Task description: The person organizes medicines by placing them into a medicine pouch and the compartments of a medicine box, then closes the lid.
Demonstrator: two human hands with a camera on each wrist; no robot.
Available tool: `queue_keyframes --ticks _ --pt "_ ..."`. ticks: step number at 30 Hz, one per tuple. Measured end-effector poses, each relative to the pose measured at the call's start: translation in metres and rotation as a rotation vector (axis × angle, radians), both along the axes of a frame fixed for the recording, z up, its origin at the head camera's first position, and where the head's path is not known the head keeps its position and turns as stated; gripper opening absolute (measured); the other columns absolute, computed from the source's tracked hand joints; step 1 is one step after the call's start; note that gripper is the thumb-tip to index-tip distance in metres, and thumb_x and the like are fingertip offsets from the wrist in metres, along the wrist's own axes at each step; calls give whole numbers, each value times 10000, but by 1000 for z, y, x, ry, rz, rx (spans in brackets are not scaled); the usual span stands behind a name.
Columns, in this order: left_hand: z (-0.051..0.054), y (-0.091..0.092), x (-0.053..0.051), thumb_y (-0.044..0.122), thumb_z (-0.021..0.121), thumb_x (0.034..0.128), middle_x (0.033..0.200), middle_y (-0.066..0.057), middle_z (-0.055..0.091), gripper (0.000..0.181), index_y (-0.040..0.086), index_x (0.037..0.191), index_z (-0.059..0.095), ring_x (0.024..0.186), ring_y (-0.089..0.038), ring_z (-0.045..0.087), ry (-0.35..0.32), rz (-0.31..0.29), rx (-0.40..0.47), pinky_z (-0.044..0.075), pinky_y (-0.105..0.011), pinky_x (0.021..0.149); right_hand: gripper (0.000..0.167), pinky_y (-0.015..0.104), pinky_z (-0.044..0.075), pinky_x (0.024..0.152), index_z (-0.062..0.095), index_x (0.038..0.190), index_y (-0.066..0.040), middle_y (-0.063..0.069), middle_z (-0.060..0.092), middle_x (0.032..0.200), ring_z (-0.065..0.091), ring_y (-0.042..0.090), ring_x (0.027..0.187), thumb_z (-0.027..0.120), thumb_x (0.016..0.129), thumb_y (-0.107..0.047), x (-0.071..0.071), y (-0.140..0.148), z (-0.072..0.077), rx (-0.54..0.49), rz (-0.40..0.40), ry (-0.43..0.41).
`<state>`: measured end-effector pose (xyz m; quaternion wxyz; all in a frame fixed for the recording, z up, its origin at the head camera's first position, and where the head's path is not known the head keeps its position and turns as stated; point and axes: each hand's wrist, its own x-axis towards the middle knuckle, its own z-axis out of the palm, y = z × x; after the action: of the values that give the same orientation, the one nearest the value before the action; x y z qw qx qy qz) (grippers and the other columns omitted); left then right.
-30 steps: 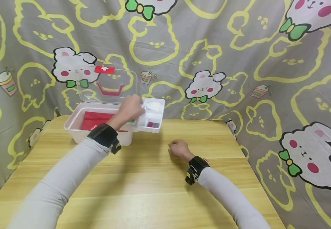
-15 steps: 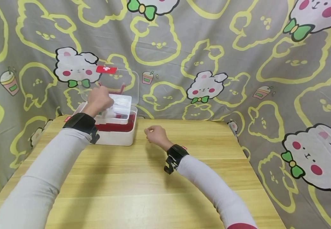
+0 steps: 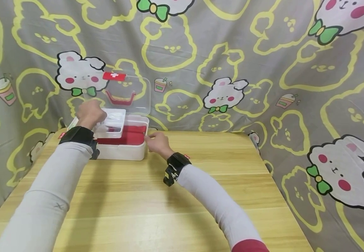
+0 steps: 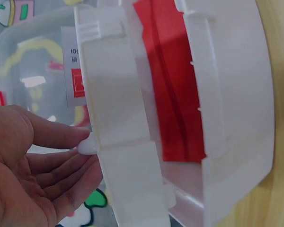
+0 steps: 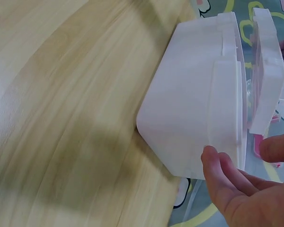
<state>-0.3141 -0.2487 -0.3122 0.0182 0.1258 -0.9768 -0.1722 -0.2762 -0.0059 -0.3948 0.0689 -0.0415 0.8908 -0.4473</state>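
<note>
My left hand (image 3: 91, 112) pinches a small white knob (image 4: 88, 145) on a white compartment tray (image 3: 116, 122) between thumb and fingers. The tray hangs over the left half of a white first-aid box (image 3: 122, 153). Small packaged items lie in its compartments, too blurred to name. At the box's right end is my right hand (image 3: 159, 142), its fingertips against or just beside the outer wall. Its thumb stands apart from the fingers near the rim, as the right wrist view shows. Inside the box lies a red fabric item (image 4: 173, 90).
The transparent lid (image 3: 142, 96) stands raised behind the box, with a red handle (image 3: 120, 100) and a red white-cross label (image 3: 114, 76). The wooden table (image 3: 182, 203) extends in front. A patterned grey curtain (image 3: 182, 63) hangs close behind.
My left hand has carried the tray leftward, from beyond the box's right end to over its left half. My right hand has moved left, up to the box's right end.
</note>
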Motion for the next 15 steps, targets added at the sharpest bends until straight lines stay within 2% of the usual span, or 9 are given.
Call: queue_keyframes --ticks 2,5,10,13,15 --pt "-2 -4 0 123 578 869 1006 -299 595 288 -93 1054 629 895 -442 531 8 9 -14 491 -463 683 346 211 511 688 719 1227 -60 137 780 977 776 237 752 599 1000 -291 -1 -4 -2 -3 -14 -5" --pt "-6 -8 0 118 584 867 895 -262 593 224 -87 940 638 843 -422 536 29 29 -2 465 -418 632 341 229 502 729 722 1231 -69 117 784 951 765 239 794 614 991 -286 -1 -8 -4 -2 -27 -13" --pt "-10 -13 2 101 590 871 779 -215 546 214 -109 902 620 802 -412 535 57 54 59 426 -390 604 356 308 520 865 707 1266 -78 90 779 849 698 296 1010 625 980 -274 -2 -12 -10 9 -47 -11" --pt "-14 -15 1 100 594 868 798 -220 527 214 -107 920 592 825 -419 531 67 70 102 432 -411 632 365 318 522 869 695 1284 -80 88 772 814 709 282 978 638 971 -258 -3 -14 -12 -2 -64 -14" --pt "-17 -15 0 100 602 871 828 -234 529 234 -115 960 580 849 -427 528 69 83 128 435 -421 649 369 295 518 818 689 1292 -79 92 770 804 729 243 870 641 969 -250 -4 -14 -14 -7 -68 -20"
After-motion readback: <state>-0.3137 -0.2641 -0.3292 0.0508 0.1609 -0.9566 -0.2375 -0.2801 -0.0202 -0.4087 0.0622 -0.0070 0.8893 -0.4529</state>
